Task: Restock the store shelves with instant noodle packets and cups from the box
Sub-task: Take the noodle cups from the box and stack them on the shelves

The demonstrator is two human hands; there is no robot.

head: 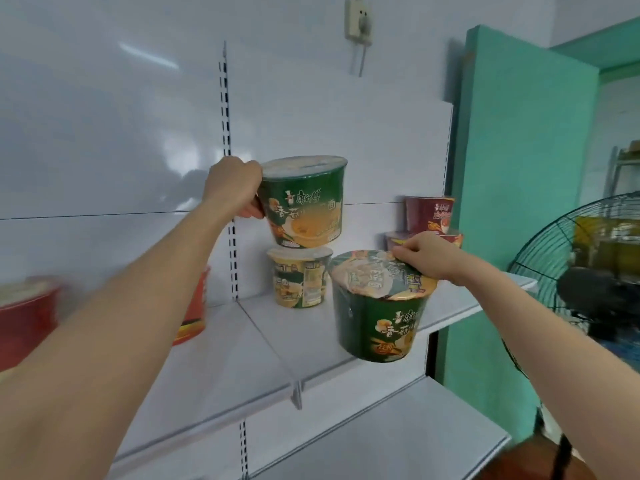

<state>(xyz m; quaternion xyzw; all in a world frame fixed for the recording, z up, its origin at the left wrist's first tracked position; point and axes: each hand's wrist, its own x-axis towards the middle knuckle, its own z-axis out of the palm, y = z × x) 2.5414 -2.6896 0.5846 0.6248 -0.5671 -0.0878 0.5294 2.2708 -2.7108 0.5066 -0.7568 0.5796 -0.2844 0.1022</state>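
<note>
Above the yellow noodle cup [299, 280] that stands at the back of the white shelf [242, 348], our left hand [232, 185] brings in one green noodle cup [304, 206], upright, its base at or just over the yellow cup's lid; we cannot tell whether its weight is down yet. We judge this to be the placing step, with two cups being shelved at once.

Right of the yellow cup and nearer to us, a second green noodle cup [377, 317] hangs tilted at the shelf's front edge, carried from above by our right hand [427, 256]. Further right of the yellow cup, against the back panel, two maroon cups [429, 213] stand stacked. Well to its left sit red cups [20, 317], blurred. The box is out of view.

The next move, as we read it, calls for settling the first green cup square on the yellow lid before letting go, then levelling the second one and setting it down beside the yellow cup.

Our left thumb lies on the near side of its cup, low on the wall; the fingers curl round behind and are hidden. Our right fingertips [401, 256] are bent over the lid's far rim, pinching the second cup by its top edge.
</note>
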